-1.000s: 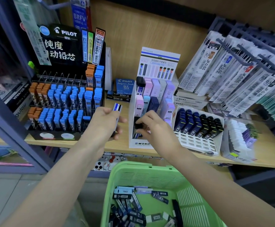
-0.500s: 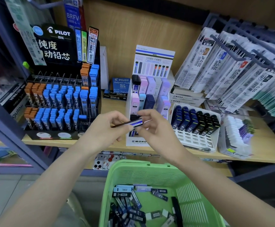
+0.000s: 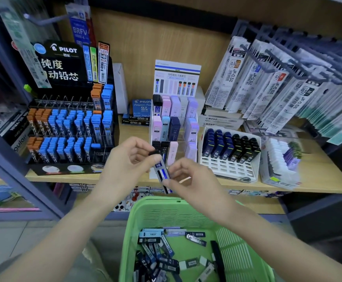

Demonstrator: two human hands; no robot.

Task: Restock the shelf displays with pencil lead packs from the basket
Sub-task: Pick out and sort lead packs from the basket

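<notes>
Lead pack pinched between both hands, above basket.

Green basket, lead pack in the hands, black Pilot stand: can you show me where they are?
green basket (image 3: 172,212), head view, on its slotted back wall.
lead pack (image 3: 162,172), head view, on its blue-striped middle.
Pilot stand (image 3: 64,64), head view, on its black sign board.
</notes>
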